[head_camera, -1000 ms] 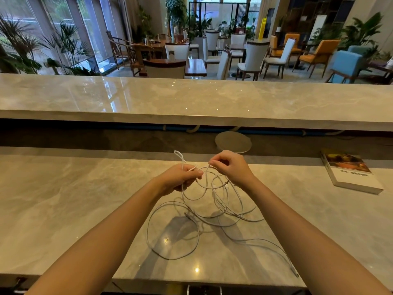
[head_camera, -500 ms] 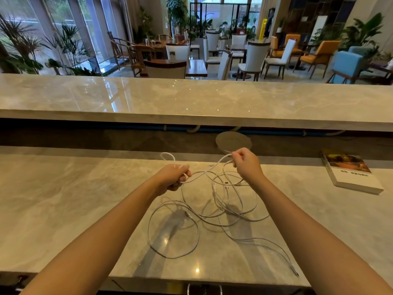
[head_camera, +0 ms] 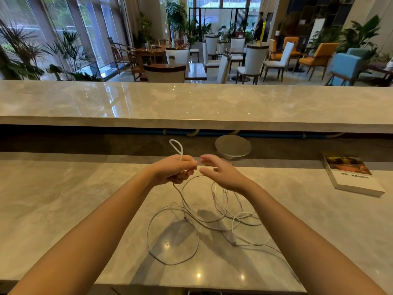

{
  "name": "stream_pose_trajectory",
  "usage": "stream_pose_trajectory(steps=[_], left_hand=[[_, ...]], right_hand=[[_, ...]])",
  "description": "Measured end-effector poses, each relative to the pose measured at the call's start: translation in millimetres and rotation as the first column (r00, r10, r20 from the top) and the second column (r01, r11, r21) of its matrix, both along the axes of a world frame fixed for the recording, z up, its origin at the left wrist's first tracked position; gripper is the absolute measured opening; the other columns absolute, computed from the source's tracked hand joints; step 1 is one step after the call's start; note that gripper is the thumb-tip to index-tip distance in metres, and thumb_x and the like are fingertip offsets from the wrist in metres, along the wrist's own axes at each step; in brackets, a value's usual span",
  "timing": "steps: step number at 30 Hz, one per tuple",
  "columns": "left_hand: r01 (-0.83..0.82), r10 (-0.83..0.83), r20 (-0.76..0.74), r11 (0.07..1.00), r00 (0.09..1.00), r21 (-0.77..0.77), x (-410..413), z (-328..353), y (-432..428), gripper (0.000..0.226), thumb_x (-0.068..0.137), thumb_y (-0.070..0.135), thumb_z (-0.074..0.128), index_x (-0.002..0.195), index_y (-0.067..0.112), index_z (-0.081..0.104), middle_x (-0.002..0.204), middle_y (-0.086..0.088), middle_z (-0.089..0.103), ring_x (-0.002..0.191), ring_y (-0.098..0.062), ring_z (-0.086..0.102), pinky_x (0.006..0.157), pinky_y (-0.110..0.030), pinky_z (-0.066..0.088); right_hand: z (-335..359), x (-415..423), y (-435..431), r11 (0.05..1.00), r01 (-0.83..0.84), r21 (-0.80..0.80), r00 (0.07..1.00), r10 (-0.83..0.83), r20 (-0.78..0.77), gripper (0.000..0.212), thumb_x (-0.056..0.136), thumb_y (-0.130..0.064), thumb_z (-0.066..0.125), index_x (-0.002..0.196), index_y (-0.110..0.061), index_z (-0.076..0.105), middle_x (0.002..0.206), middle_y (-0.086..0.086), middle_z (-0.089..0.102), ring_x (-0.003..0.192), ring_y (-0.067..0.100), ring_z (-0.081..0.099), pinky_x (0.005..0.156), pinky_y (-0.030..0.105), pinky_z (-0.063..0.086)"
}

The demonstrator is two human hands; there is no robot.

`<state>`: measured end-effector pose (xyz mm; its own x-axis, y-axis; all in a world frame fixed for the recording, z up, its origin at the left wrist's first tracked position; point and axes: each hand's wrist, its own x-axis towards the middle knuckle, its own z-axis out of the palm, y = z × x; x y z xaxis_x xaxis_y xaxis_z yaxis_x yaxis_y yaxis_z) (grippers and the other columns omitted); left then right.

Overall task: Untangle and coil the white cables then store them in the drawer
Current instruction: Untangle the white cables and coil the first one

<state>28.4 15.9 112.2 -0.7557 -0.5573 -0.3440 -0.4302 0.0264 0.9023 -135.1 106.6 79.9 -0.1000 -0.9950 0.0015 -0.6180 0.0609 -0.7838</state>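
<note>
**Left hand grips a cable loop, right hand open beside it**

The left hand (head_camera: 173, 170) is raised above the middle of the counter (head_camera: 63, 199), its fingers (head_camera: 190, 165) curled round a strand of the white cables (head_camera: 212, 213). A small loop of cable stands up above the fist. From under that hand the strand drops to the rest of the cables, which lie in a loose tangle on the counter between the two forearms. One wide loop reaches toward the near edge and a thin strand trails off toward the near right.

The right hand (head_camera: 222, 174) is just beside the left with its fingers (head_camera: 207, 159) spread wide, holding nothing; it is slightly blurred.

A book (head_camera: 350, 177) lies near the far right edge of the counter, and a round grey disc (head_camera: 232, 145) sits at the far edge behind the hands.
</note>
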Motion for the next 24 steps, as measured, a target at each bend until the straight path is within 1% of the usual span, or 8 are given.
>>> stream_pose_trajectory(steps=[2,6,9,11,15,20,22,24], left_hand=[[0.067,-0.067,-0.034,0.998,0.997,0.005,-1.0,10.7,2.2,0.016,0.095,0.025,0.050,0.085,0.014,0.057,0.063,0.004,0.050,0.047,-0.004,0.038,0.044,-0.017,0.030],[0.116,-0.087,-0.174,0.980,0.981,0.161,10.6,25.8,-4.3,0.017,0.090,0.030,0.053,0.095,0.013,0.054,0.061,0.005,0.047,0.042,-0.004,0.032,0.038,-0.013,0.025],[0.160,-0.111,-0.229,0.965,0.967,0.207,17.9,37.0,-4.3,0.021,0.088,0.035,0.051,0.074,0.022,0.061,0.057,0.005,0.044,0.040,-0.003,0.030,0.036,-0.012,0.022],[0.169,-0.122,-0.231,0.966,0.965,0.197,17.9,41.8,-1.5,0.029,0.088,0.040,0.047,0.070,0.023,0.060,0.057,0.004,0.044,0.040,-0.004,0.030,0.036,-0.013,0.023],[0.074,-0.051,-0.217,0.992,0.975,0.100,13.0,43.5,0.4,0.039,0.095,0.043,0.035,0.075,0.016,0.055,0.057,0.002,0.041,0.042,-0.006,0.030,0.042,-0.016,0.027],[0.018,-0.019,-0.180,1.000,0.983,-0.009,11.3,40.5,-3.7,0.041,0.101,0.035,0.029,0.084,0.012,0.060,0.068,-0.002,0.053,0.057,-0.012,0.047,0.057,-0.025,0.039],[-0.039,0.019,-0.154,0.990,0.988,-0.133,9.9,44.1,-2.4,0.038,0.101,0.031,0.031,0.094,0.012,0.063,0.081,-0.005,0.060,0.076,-0.017,0.058,0.076,-0.032,0.047],[-0.146,0.106,-0.232,0.976,0.967,-0.163,8.9,51.9,-2.3,0.033,0.100,0.027,0.034,0.093,0.013,0.062,0.082,-0.003,0.061,0.079,-0.015,0.059,0.078,-0.029,0.050]], right_hand=[[10.8,9.4,-6.1,0.999,-0.042,-0.013,0.997,0.043,0.058,0.063,0.090,-0.037,0.056,0.144,-0.024,0.028,0.148,-0.002,0.037,0.133,0.013,0.037,0.102,0.029,0.036],[21.4,1.8,-9.3,0.987,-0.162,-0.005,0.923,0.153,0.352,0.074,0.087,-0.020,0.063,0.147,-0.028,0.021,0.153,-0.005,0.027,0.139,0.013,0.028,0.113,0.033,0.027],[22.1,0.1,-12.7,0.985,-0.169,-0.031,0.903,0.168,0.396,0.073,0.087,-0.013,0.061,0.147,-0.027,0.021,0.151,-0.004,0.030,0.137,0.011,0.029,0.112,0.033,0.028],[26.7,2.5,-16.8,0.993,-0.105,-0.045,0.859,0.113,0.499,0.063,0.090,-0.011,0.056,0.145,-0.023,0.028,0.142,-0.001,0.043,0.130,0.016,0.041,0.105,0.033,0.038],[42.2,4.3,-21.9,0.997,-0.059,-0.058,0.653,0.083,0.752,0.035,0.095,-0.013,0.047,0.129,-0.008,0.051,0.108,0.013,0.064,0.099,0.024,0.064,0.085,0.032,0.055],[56.0,4.8,-24.1,0.993,0.069,-0.092,0.606,0.031,0.795,0.013,0.091,-0.012,0.054,0.090,-0.005,0.065,0.088,0.009,0.066,0.090,0.021,0.064,0.088,0.035,0.053],[61.8,3.5,-25.3,0.985,0.160,-0.059,0.550,-0.040,0.834,0.012,0.089,-0.006,0.050,0.084,-0.003,0.060,0.078,0.010,0.064,0.080,0.022,0.064,0.083,0.036,0.054],[64.8,0.2,-26.1,0.974,0.226,-0.033,0.525,-0.093,0.846,0.012,0.093,-0.008,0.044,0.089,-0.004,0.055,0.068,0.007,0.056,0.063,0.019,0.057,0.069,0.032,0.057]])
